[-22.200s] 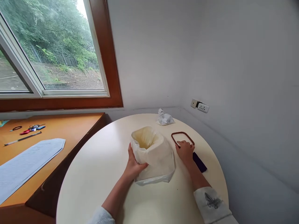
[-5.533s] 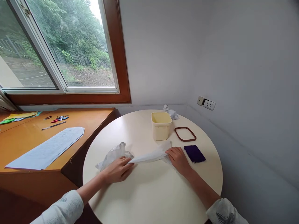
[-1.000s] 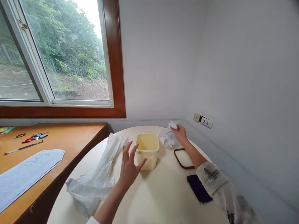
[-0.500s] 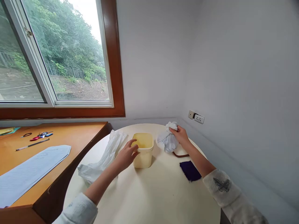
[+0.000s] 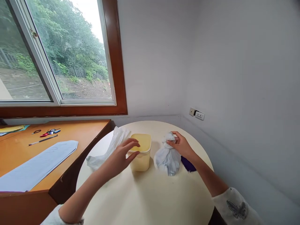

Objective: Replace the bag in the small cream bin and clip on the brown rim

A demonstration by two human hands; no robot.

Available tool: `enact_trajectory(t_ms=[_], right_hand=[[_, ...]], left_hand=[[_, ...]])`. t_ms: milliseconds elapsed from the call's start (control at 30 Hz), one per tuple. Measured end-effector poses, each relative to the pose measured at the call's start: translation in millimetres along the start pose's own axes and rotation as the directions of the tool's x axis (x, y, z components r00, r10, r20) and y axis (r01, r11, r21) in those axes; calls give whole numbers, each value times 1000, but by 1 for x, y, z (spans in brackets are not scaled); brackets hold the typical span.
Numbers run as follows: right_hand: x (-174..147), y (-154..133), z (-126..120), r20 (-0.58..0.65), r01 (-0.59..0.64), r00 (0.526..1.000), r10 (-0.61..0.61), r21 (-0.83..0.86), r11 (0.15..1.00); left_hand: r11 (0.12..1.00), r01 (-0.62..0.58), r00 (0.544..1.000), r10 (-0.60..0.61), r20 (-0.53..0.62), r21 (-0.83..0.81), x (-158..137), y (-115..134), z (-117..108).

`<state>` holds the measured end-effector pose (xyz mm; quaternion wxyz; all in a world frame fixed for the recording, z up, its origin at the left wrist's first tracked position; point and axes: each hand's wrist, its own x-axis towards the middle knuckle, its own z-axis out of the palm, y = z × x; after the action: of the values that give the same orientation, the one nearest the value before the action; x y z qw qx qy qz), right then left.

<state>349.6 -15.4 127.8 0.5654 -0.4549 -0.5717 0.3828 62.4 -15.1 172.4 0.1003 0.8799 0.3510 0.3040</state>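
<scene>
A knotted white plastic bag [image 5: 169, 157], bulging at the bottom, is gripped at its twisted top by my right hand [image 5: 182, 144]. It stands or hangs just over the round table; whether it touches is hard to tell. Left of it is a pale yellow square bin [image 5: 143, 161], upright and open at the top. My left hand [image 5: 123, 156] is beside the bin's near left rim, thumb and fingers apart, holding nothing. An empty-looking, crumpled white plastic bag [image 5: 112, 147] lies behind my left wrist. A dark purple cloth [image 5: 188, 164] is partly hidden by my right forearm and the knotted bag.
The cream round table [image 5: 150, 197] is under everything. An orange-brown desk [image 5: 93, 126] adjoins it at left, bearing papers [image 5: 44, 165], a pen [image 5: 43, 140] and keys [image 5: 50, 132]. A wall socket [image 5: 199, 115] is at the corner beyond the table.
My right hand has brought the knotted bag nearer to me, now in front of the purple cloth. My left hand remains by the bin. The whole view has shifted slightly.
</scene>
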Motion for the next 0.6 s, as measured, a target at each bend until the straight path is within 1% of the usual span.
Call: enact_trajectory(t_ms=[67, 133, 233, 333, 433, 600], right_hand=[[-10, -3, 4, 46, -26, 999, 26, 3, 1000], [-19, -7, 8, 126, -38, 991, 36, 13, 999], [-32, -11, 13, 246, -46, 968, 40, 18, 999], [-40, -12, 18, 290, -64, 956, 51, 33, 997], [-44, -8, 20, 297, -81, 953, 58, 63, 995], [-48, -3, 19, 334, -110, 939, 79, 76, 991]], left_hand=[[997, -37, 999, 40, 37, -70, 1, 18, 13], [991, -70, 996, 75, 42, -111, 2, 30, 32], [983, -92, 994, 101, 48, -161, 2, 38, 61], [973, -102, 994, 110, 28, -208, 2, 40, 83], [972, -81, 997, 83, 2, -220, 4, 40, 94], [971, -44, 999, 39, -26, -236, 5, 40, 99]])
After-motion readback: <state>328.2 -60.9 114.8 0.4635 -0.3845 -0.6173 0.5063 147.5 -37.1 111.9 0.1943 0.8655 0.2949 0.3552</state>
